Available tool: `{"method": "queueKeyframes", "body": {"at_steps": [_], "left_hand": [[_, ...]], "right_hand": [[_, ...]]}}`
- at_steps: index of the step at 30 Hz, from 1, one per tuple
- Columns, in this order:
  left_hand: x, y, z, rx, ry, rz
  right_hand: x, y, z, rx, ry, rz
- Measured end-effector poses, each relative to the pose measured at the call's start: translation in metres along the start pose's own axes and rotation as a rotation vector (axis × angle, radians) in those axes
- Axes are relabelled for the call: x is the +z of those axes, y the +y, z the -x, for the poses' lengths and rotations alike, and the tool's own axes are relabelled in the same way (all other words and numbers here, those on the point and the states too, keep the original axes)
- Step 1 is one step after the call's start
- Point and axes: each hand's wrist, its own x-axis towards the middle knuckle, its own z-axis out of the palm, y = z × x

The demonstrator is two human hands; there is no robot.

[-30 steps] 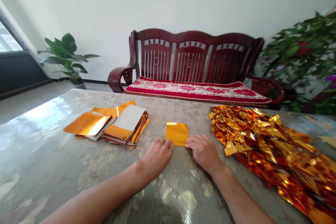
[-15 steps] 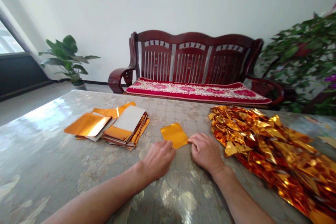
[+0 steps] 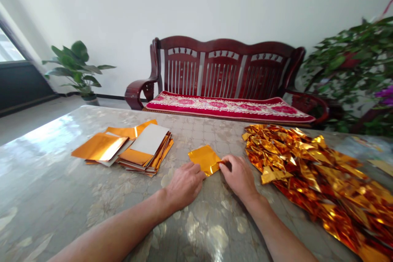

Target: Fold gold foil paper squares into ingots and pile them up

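A square sheet of gold foil paper (image 3: pixel 203 156) lies on the table between my hands, one corner pointing toward me. My left hand (image 3: pixel 187 182) has its fingers curled at the sheet's near left edge, with the fingertips partly hidden. At the right corner, my right hand (image 3: pixel 238 174) pinches the foil between thumb and forefinger. The near right edge there curls up slightly and catches the light. To the left lies a stack of foil sheets (image 3: pixel 135 156), with a pale grey backing side facing up on top. More gold sheets (image 3: pixel 98 145) are fanned beside it.
A large heap of folded gold foil pieces (image 3: pixel 302 159) covers the table's right side. Behind it lies a clear plastic bag (image 3: pixel 365 147). The table (image 3: pixel 123 213) has a shiny patterned cover. Beyond stand a wooden bench (image 3: pixel 221 65) and potted plants (image 3: pixel 75 65).
The foil sheet's near right edge has curled up under my right fingers, and a bright crease line shows there. My left hand stays almost in place at the near left edge.
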Motion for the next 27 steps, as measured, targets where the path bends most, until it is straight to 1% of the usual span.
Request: {"method": "queueKeyframes", "body": {"at_steps": [3, 5, 6, 8, 10, 12, 15, 18, 21, 24, 27], "left_hand": [[0.000, -0.001, -0.001, -0.025, 0.021, 0.029], [-0.001, -0.001, -0.002, -0.071, 0.076, 0.076], [-0.003, -0.002, -0.002, -0.090, 0.137, 0.105], [-0.006, -0.003, -0.002, -0.082, 0.310, 0.145], [-0.010, -0.004, -0.001, 0.003, 0.457, 0.139], [-0.013, -0.005, 0.000, 0.097, 0.513, 0.099], [-0.016, -0.004, 0.001, 0.146, 0.509, 0.046], [-0.017, -0.002, 0.000, 0.083, 0.456, 0.046], [-0.016, -0.004, -0.001, -0.010, 0.406, 0.114], [-0.013, -0.008, -0.003, -0.057, 0.433, 0.219], [-0.009, -0.010, -0.003, -0.095, 0.493, 0.299]], "right_hand": [[0.003, 0.000, 0.001, 0.024, 0.024, -0.236], [0.003, -0.004, 0.003, -0.027, 0.090, -0.347], [0.003, -0.007, 0.004, -0.073, 0.134, -0.360], [0.000, -0.015, 0.007, -0.188, 0.210, -0.315], [-0.004, -0.024, 0.011, -0.330, 0.231, -0.231], [-0.008, -0.031, 0.013, -0.455, 0.243, -0.174], [-0.011, -0.039, 0.016, -0.557, 0.282, -0.136], [-0.011, -0.041, 0.017, -0.573, 0.299, -0.143], [-0.009, -0.040, 0.018, -0.539, 0.309, -0.180], [-0.006, -0.041, 0.017, -0.484, 0.301, -0.226], [-0.005, -0.042, 0.017, -0.398, 0.244, -0.256]]}}
